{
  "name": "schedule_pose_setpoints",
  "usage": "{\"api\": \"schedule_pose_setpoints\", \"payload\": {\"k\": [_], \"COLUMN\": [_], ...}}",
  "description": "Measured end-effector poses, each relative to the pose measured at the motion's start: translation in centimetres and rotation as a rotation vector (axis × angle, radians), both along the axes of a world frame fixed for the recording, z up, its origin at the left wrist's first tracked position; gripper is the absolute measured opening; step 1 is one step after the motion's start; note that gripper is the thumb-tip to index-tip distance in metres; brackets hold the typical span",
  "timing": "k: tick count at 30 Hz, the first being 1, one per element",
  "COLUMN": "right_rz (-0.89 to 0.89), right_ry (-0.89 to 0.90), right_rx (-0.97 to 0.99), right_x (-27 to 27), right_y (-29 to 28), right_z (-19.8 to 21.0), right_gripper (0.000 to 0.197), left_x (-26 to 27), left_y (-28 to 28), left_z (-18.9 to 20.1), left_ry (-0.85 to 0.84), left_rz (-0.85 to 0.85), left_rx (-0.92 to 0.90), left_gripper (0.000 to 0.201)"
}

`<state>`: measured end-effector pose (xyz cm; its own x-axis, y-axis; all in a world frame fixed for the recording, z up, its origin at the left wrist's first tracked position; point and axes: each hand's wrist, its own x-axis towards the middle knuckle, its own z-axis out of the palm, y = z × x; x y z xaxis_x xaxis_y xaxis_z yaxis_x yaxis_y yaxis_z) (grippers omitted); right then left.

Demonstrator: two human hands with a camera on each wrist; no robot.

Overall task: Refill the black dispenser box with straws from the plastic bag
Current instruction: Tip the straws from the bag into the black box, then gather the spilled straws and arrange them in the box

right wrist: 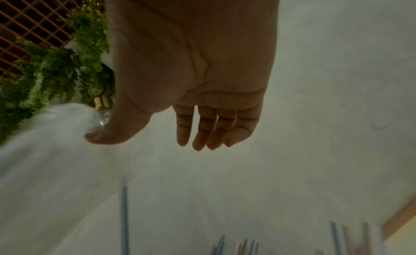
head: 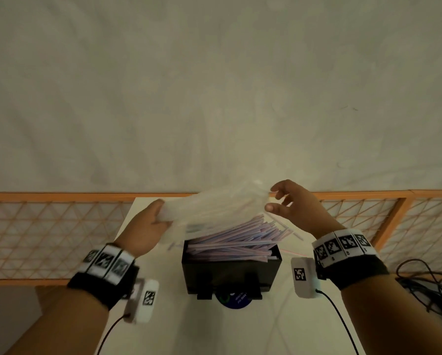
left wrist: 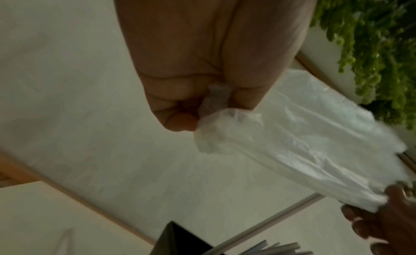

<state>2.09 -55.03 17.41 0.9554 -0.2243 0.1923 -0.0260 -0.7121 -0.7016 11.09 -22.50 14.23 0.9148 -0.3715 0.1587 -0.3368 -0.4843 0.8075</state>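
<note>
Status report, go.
Left hand grips plastic bag; right hand open beside it. Straws heaped askew over black dispenser box. Nothing blocking.

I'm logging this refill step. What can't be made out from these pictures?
- Plastic bag: any straws left inside, blurred in every view.
- Black dispenser box: its inside, covered by the straws, head view.
- Round blue label: print too small, partly behind the box.

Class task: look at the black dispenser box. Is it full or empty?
Full, heaped. The straws pile above the rim of the black dispenser box, several jutting past its right edge. No lid covers them.
</note>
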Motion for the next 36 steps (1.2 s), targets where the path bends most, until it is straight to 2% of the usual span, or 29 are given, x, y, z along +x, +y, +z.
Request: {"api": "schedule_pose_setpoints", "payload": {"k": [2,4,6,7,8,9,10,11,12,13,16,18,20,23,25,27,29,36], "right_rz": [-0.082,-0.131,-0.102,-0.063,-0.011,0.046,0.111,0.178,0.248,0.305,0.336,0.288,0.259,0.271,0.281,0.295,0.318,0.431], "right_ry": [-0.061,-0.065,-0.021,0.003,0.021,0.043,0.067,0.1,0.135,0.169,0.228,0.241,0.25,0.268,0.276,0.284,0.27,0.267], "right_rx": [0.009,-0.043,-0.131,-0.191,-0.247,-0.306,-0.379,-0.472,-0.572,-0.675,-0.883,-0.898,-0.897,-0.917,-0.922,-0.916,-0.897,-0.859], "right_x": [-1.0,-1.8,-2.4,-2.6,-2.7,-2.7,-2.6,-2.5,-2.3,-2.0,-1.5,-1.4,-1.4,-1.5,-1.8,-2.4,-3.3,-6.1], "right_y": [-0.6,-0.5,0.4,1.2,2.2,3.3,4.5,5.7,6.9,7.9,9.6,9.9,10.0,9.9,9.8,9.7,9.7,9.7], "right_z": [-0.9,-1.9,-3.1,-3.6,-4.1,-4.7,-5.3,-6.0,-6.8,-7.5,-8.8,-8.9,-8.9,-9.0,-9.1,-9.1,-9.1,-8.3], "right_gripper": [0.038,0.027,0.017,0.014,0.011,0.008,0.007,0.012,0.018,0.024,0.032,0.03,0.03,0.031,0.032,0.033,0.033,0.034], "left_x": [-1.4,-2.8,-4.0,-4.4,-4.3,-4.2,-3.6,-3.6,-4.3,-5.6,-7.2,-7.7,-6.9,-7.0,-7.1,-7.4,-7.6,-7.1], "left_y": [2.8,5.7,7.8,8.8,10.1,11.0,12.0,12.0,12.2,12.2,11.1,11.2,11.7,11.2,10.9,10.1,8.9,0.7], "left_z": [-1.7,-4.1,-6.4,-8.1,-10.8,-12.5,-14.6,-15.6,-17.0,-16.9,-15.1,-13.1,-12.1,-9.9,-8.8,-7.8,-6.3,-1.1], "left_ry": [0.161,0.381,0.595,0.67,0.719,0.689,0.586,0.588,0.621,0.615,0.625,0.62,0.634,0.601,0.468,0.261,0.108,-0.175], "left_rz": [-0.002,-0.015,-0.058,-0.086,-0.06,-0.053,-0.063,0.031,0.048,0.099,0.183,0.09,0.018,-0.047,-0.026,-0.005,-0.014,-0.166], "left_rx": [-0.131,-0.072,0.202,0.368,0.521,0.714,0.846,0.875,0.957,0.992,0.9,0.939,0.964,0.888,0.945,1.004,0.968,0.738], "left_gripper": [0.016,0.028,0.059,0.065,0.057,0.044,0.038,0.047,0.059,0.063,0.046,0.039,0.068,0.114,0.124,0.111,0.1,0.081]}}
